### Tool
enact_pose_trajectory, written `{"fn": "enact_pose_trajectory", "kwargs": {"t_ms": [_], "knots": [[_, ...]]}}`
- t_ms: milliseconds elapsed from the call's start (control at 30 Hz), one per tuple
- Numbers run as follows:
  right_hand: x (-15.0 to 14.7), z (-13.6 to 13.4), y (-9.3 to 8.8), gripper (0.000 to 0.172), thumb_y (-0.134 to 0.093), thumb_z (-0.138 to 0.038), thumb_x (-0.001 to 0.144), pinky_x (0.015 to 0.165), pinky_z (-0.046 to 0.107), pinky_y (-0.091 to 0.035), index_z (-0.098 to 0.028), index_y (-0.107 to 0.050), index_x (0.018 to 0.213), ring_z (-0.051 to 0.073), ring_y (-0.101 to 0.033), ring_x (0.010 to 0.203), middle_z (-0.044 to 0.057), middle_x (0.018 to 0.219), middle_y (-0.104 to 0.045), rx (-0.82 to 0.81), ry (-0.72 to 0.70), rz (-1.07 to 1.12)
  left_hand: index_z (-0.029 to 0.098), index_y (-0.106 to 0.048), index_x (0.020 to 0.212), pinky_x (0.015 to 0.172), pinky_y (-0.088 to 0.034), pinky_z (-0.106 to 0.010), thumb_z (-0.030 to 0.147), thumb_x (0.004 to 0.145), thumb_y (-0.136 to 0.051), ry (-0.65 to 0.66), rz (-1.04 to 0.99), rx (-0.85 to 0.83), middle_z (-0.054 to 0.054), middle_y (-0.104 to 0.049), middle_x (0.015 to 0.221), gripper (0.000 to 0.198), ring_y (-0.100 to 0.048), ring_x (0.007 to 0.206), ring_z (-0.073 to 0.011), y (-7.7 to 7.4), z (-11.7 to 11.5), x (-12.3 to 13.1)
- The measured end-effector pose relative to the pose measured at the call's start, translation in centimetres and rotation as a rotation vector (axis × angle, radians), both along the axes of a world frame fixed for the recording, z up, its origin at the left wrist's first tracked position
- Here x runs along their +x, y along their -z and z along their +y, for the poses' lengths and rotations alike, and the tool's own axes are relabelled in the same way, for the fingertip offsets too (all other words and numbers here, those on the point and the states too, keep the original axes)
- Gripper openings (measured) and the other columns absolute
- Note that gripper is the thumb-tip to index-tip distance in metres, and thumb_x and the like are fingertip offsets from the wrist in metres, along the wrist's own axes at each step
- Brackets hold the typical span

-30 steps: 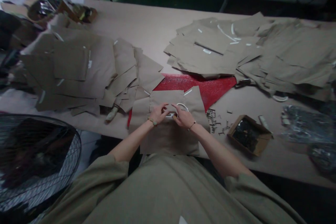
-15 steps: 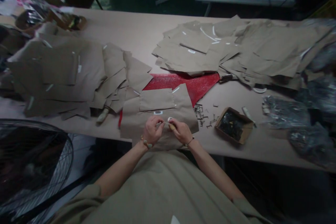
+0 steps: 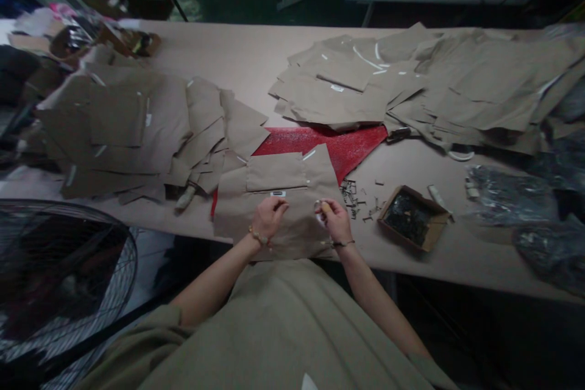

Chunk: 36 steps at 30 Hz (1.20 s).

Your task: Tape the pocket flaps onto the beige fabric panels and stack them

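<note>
A khaki fabric panel [image 3: 287, 234] lies in front of me, with a stitched pocket piece [image 3: 276, 172] and a small white label [image 3: 277, 194] on it. My left hand [image 3: 269, 218] is over the panel just below the label. Its thumb and fingertips are pinched together; what is between them, if anything, is too small to make out. Toward the panel's right side, my right hand [image 3: 338, 222] is closed around a small white and tan thing [image 3: 319, 212], whose kind I cannot tell. A gap separates the two hands.
Piles of khaki pieces lie at left [image 3: 137, 122] and back right [image 3: 338, 100]. Red sheet material [image 3: 320, 140] shows behind my panel. Small dark metal bits [image 3: 351, 198] and an open cardboard box [image 3: 425, 237] are at right, then plastic bags [image 3: 512, 195]. A fan [image 3: 68, 280] stands lower left.
My hands were close together with a thin strand between them. They have moved apart, the right one going right with the white and tan thing. The view has shifted slightly.
</note>
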State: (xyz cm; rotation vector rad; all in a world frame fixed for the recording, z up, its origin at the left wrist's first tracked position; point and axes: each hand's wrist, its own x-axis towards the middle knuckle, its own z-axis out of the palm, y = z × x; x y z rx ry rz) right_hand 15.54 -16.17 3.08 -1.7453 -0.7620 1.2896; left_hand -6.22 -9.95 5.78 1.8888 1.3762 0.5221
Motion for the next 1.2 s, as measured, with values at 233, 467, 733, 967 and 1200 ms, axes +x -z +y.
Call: {"fn": "enact_pose_trajectory", "kwargs": {"t_ms": [233, 467, 733, 967, 1200], "knots": [[7.3, 2.1, 1.7, 0.083, -0.054, -0.038, 0.083, 0.096, 0.036, -0.049, -0.012, -0.035, 0.16, 0.024, -0.063, 0.101, 0.017, 0.127, -0.061, -0.127, -0.024, -0.66, 0.019, -0.067, 0.125, 0.066, -0.047, -0.023, 0.021, 0.087, -0.06, -0.148, 0.179, -0.439, -0.001, -0.072, 0.081, 0.039, -0.064, 0.072, -0.0144, 4.0, 7.0, -1.0], [8.1, 3.6, 3.1, 0.055, -0.055, -0.04, 0.086, 0.094, 0.035, -0.049, -0.015, -0.07, 0.133, 0.026, -0.065, 0.106, 0.016, 0.117, -0.069, -0.304, -0.192, -0.778, 0.018, -0.058, 0.122, 0.079, -0.049, -0.027, 0.021, 0.08, -0.071, -0.192, 0.48, -0.388, -0.01, -0.074, 0.109, 0.044, -0.068, 0.096, -0.0212, 4.2, 8.0, 1.5], [8.4, 4.4, 2.6, 0.049, -0.068, -0.042, 0.075, 0.085, 0.034, -0.054, -0.02, -0.078, 0.118, 0.027, -0.071, 0.099, 0.013, 0.111, -0.076, -0.361, -0.251, -0.81, 0.014, -0.056, 0.122, 0.087, -0.051, -0.033, 0.051, 0.076, -0.08, -0.137, 0.652, -0.429, -0.018, -0.071, 0.118, 0.063, -0.069, 0.11, -0.0307, 3.5, 9.4, 1.1], [8.1, 8.7, -3.6, 0.023, -0.069, -0.038, 0.073, 0.07, 0.035, -0.056, -0.024, -0.079, 0.088, 0.024, -0.071, 0.075, 0.005, 0.079, -0.075, 0.004, -0.363, -0.687, 0.021, -0.06, 0.119, 0.086, -0.05, -0.036, 0.072, 0.083, -0.066, -0.143, 0.674, -0.345, -0.016, -0.072, 0.112, 0.063, -0.069, 0.106, -0.0317, 2.3, 11.0, -3.9], [-2.5, 30.4, -21.2, 0.017, -0.071, -0.015, 0.081, 0.08, 0.032, -0.052, -0.013, -0.081, 0.094, 0.018, -0.071, 0.086, 0.007, 0.09, -0.078, 0.486, -0.691, -0.526, 0.016, -0.064, 0.118, 0.092, -0.045, -0.029, 0.029, 0.101, -0.055, -0.65, 0.576, -0.04, -0.013, -0.068, 0.116, 0.024, -0.059, 0.108, -0.0221, -2.7, 23.5, -19.0]]}}
